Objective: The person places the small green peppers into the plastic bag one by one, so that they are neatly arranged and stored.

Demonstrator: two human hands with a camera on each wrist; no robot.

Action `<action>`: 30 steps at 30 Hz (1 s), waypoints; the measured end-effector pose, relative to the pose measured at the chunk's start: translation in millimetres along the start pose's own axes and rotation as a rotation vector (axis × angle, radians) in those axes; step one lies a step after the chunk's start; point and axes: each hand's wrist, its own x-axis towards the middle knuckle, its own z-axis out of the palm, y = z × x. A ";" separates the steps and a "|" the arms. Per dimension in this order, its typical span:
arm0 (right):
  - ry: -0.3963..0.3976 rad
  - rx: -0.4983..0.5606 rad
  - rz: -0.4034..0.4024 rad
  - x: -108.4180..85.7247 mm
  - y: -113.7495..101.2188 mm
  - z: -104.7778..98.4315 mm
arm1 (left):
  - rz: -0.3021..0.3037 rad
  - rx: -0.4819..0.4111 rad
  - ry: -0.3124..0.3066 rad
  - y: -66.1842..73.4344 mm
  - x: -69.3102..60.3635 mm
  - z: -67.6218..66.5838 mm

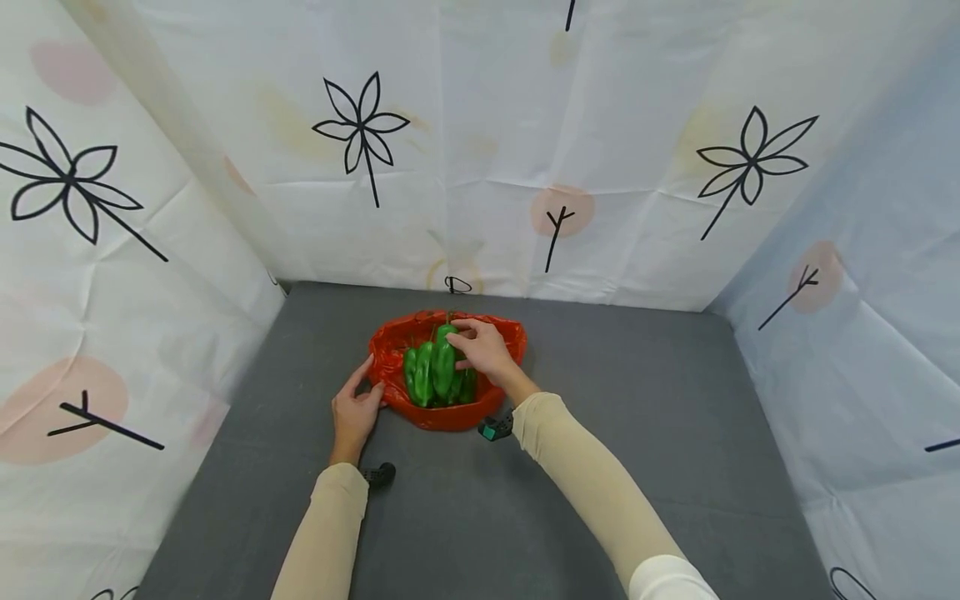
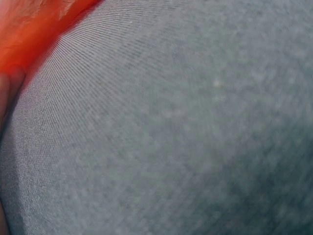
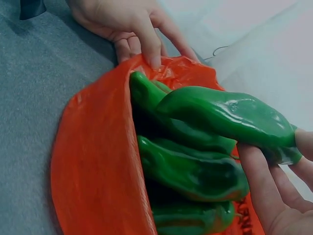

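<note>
A red plastic bag (image 1: pixel 442 419) lies with its mouth wide, its rim turned outward. Several green peppers (image 3: pixel 195 174) lie side by side inside it. My right hand (image 1: pixel 483 348) holds one green pepper (image 3: pixel 230 113) near its stem end, above the others; its lower end overlaps them in view. At the bag's left side, my left hand (image 1: pixel 356 414) grips the edge, thumb toward the near side. The right wrist view shows the left hand (image 3: pixel 132 24) beyond the peppers. In the left wrist view only a fingertip (image 2: pixel 15 78) appears, against the red plastic.
The bag rests on a dark grey table (image 1: pixel 600 367). White cloth walls (image 1: pixel 480 150) with plant drawings enclose it at the back and both sides. Black devices (image 1: pixel 380 476) sit at both wrists.
</note>
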 end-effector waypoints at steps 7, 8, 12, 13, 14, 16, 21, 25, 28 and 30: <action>0.018 -0.031 0.004 2.3 3.3 9.0 | -0.026 -0.006 -0.002 0.2 -0.4 0.2; 0.024 -0.037 0.004 2.4 3.5 9.7 | -0.028 -0.009 -0.004 0.4 -0.4 0.3; 0.046 -0.054 0.003 2.1 3.1 12.3 | -0.025 -0.015 -0.011 -0.1 0.7 0.6; 0.049 -0.058 0.001 2.4 3.0 12.9 | -0.028 -0.014 -0.010 -0.5 1.1 0.7; 0.053 -0.065 -0.002 2.7 2.9 13.4 | -0.028 -0.013 -0.009 -1.0 1.6 0.8; 0.058 -0.087 -0.010 3.9 3.2 14.5 | -0.029 -0.008 -0.005 -1.8 2.4 0.5; 0.070 -0.149 -0.015 5.9 3.9 16.8 | -0.027 -0.004 -0.006 -2.4 3.1 -0.1; 0.075 -0.170 -0.016 5.9 3.3 17.6 | -0.030 0.000 -0.004 -3.5 3.7 -0.1; 0.077 -0.184 -0.015 5.2 3.0 18.0 | -0.047 0.005 0.001 -12.7 6.5 1.5; 0.078 -0.194 -0.010 4.5 3.4 18.0 | -0.057 0.011 0.005 -23.0 9.2 3.0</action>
